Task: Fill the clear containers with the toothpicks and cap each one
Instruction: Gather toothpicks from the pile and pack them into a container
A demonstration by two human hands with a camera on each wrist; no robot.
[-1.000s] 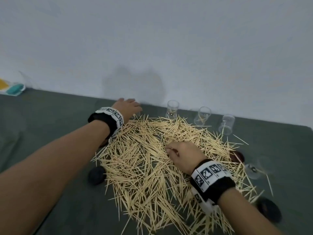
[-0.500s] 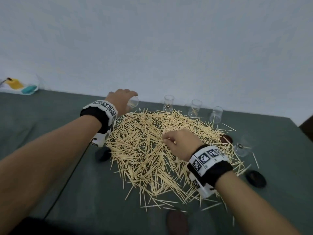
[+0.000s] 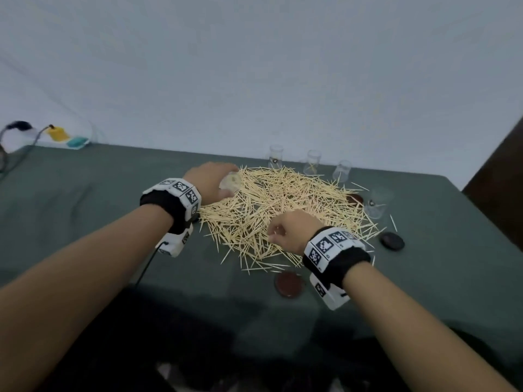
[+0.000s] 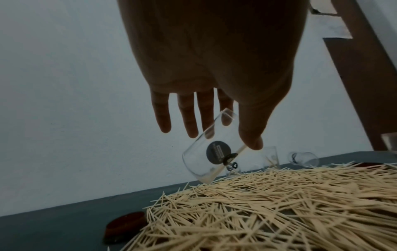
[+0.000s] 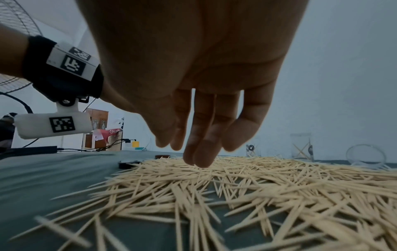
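A wide pile of toothpicks (image 3: 283,210) covers the green table (image 3: 85,193). My left hand (image 3: 215,176) hovers over the pile's far left edge. It pinches a clear container (image 4: 211,152) between thumb and fingers (image 4: 191,122), tilted, with its base just above the toothpicks (image 4: 279,203). My right hand (image 3: 274,232) is at the pile's near side, fingers bunched and pointing down. Their tips (image 5: 199,159) touch the toothpicks (image 5: 257,186), and one thin toothpick shows between two fingers. Three clear containers (image 3: 276,157) (image 3: 313,162) (image 3: 342,171) stand at the back, and another (image 3: 377,202) is at the right.
Dark round caps lie around the pile: one (image 3: 392,241) at the right, one (image 3: 289,284) near my right wrist, one (image 3: 355,198) at the pile's right edge, one (image 4: 124,225) at the left. A power strip (image 3: 65,140) with cables sits at the far left. A wall is close behind the table.
My left hand has lifted a container from the back row and brought it, tilted, over the pile's edge. My right hand has stayed on the pile. The view has pulled back.
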